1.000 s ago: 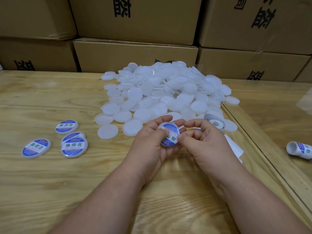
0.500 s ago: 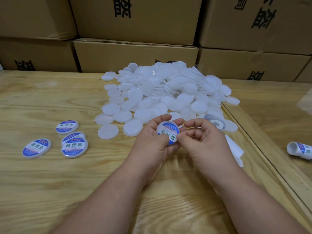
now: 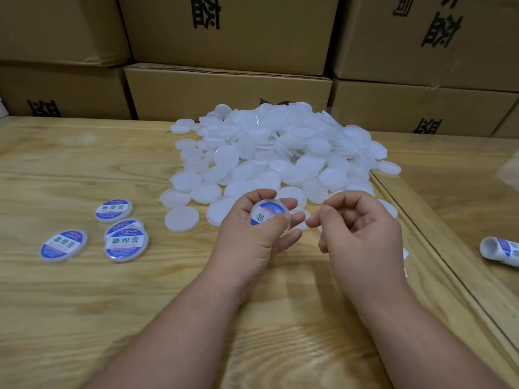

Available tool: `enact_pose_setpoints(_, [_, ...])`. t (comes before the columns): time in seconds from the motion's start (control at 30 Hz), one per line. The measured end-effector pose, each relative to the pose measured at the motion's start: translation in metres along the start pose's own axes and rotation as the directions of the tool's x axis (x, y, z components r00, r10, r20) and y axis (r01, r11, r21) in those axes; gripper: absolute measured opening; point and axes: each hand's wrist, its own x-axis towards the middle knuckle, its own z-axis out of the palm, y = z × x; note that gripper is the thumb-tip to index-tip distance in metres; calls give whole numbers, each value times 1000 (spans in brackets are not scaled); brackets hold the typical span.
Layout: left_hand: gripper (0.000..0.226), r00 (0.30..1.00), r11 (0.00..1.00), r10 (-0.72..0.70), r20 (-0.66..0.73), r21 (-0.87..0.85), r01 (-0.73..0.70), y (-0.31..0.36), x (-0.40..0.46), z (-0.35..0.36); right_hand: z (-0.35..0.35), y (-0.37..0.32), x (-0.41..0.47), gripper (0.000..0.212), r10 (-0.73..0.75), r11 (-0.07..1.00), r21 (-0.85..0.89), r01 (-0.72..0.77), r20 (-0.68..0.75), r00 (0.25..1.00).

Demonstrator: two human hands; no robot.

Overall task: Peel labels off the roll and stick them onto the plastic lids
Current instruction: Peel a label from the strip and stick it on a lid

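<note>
Fingers of the left hand (image 3: 254,234) curl round a labelled lid (image 3: 269,216), the thumb lying across its blue-and-white label so that only part of the print shows and none of it reads clearly. Just right of that lid, apart from it, the right hand (image 3: 362,234) hangs with loosely curled fingers that hold nothing. Behind the held lid lies a heap of plain lids (image 3: 280,153), round, flat, milky translucent plastic. Well left of it four finished lids (image 3: 118,231) lie on the pale grained wooden table (image 3: 84,304); their oval labels read 助焊膏 in green, and two of them overlap. Far right of the held lid a label roll (image 3: 501,251) is cut off by the frame edge. Cardboard boxes (image 3: 224,88) with partly cropped black characters stand behind the heap.
</note>
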Motion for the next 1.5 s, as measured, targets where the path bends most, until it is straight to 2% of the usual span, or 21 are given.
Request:
enact_pose_setpoints(0.23, [21, 997, 998, 24, -67, 67, -19, 1, 3, -2, 1, 3, -1, 17, 1, 999, -49, 1, 53, 999])
enact_pose_setpoints(0.43, [48, 979, 999, -3, -206, 49, 14, 5, 5, 0, 3, 6, -2, 16, 8, 995, -99, -1, 66, 998])
enact_pose_setpoints(0.5, [63, 953, 998, -56, -296, -29, 50, 9, 7, 1, 3, 7, -2, 19, 9, 993, -117, -3, 59, 998])
enact_pose_setpoints(0.57, [64, 916, 983, -111, -384, -180, 44, 15, 9, -2, 4, 8, -2, 20, 13, 991, -137, -6, 55, 998])
enact_pose_setpoints(0.67, [52, 911, 875, -202, -359, -484, 3, 27, 10, -15, 4, 8, -2, 19, 23, 989, -148, -15, 57, 998])
enact_pose_setpoints(0.77, [29, 933, 729, -201, -298, -681, -61, 38, 8, -30, 4, 9, -2, 19, 24, 985, -170, -12, 72, 997])
enact_pose_setpoints(0.83, [16, 942, 684, -148, -300, -719, -121, 43, 7, -35, 4, 9, -2, 19, 30, 985, -171, -16, 77, 997])
enact_pose_setpoints(0.97, [56, 948, 606, -110, -300, -776, -175, 45, 12, -46, 4, 9, -1, 19, 46, 986, -163, -31, 89, 995])
enact_pose_setpoints(1.1, [59, 954, 629, -105, -281, -762, -155, 45, 13, -47, 4, 10, -1, 18, 44, 986, -164, -27, 96, 994])
enact_pose_setpoints(1.13, [59, 953, 664, -109, -284, -734, -143, 45, 13, -45, 4, 10, -1, 17, 44, 987, -160, -28, 96, 994])
enact_pose_setpoints(1.2, [61, 936, 807, -93, -339, -577, -129, 43, 14, -40, 3, 10, -1, 16, 45, 987, -161, -29, 96, 994])
enact_pose_setpoints(1.23, [61, 919, 906, -40, -393, -402, -132, 42, 14, -38, 3, 10, -1, 16, 44, 986, -165, -28, 95, 995])
enact_pose_setpoints(1.27, [59, 898, 981, 71, -434, -132, -142, 40, 13, -37, 3, 10, -1, 17, 43, 985, -168, -26, 94, 995])
enact_pose_setpoints(1.3, [52, 872, 967, 231, -431, 197, -159, 39, 11, -37, 3, 10, -1, 18, 41, 985, -170, -25, 94, 995])
enact_pose_setpoints(1.33, [41, 841, 844, 396, -369, 508, -174, 38, 9, -37, 3, 9, -1, 19, 40, 985, -173, -23, 96, 995])
enact_pose_setpoints(1.37, [27, 811, 653, 513, -280, 741, -158, 38, 8, -39, 4, 9, -1, 19, 41, 984, -179, -24, 96, 995])
enact_pose_setpoints(1.4, [17, 810, 460, 549, -203, 883, -90, 38, 6, -41, 4, 8, -2, 19, 46, 982, -188, -28, 95, 994])
enact_pose_setpoints(1.43, [22, 832, 293, 527, -171, 956, 12, 39, 5, -44, 5, 8, -3, 19, 53, 980, -197, -34, 93, 994])
enact_pose_setpoints(1.5, [45, 885, 51, 405, -229, 972, 228, 38, -1, -53, 5, 8, -3, 17, 70, 976, -210, -48, 97, 993])
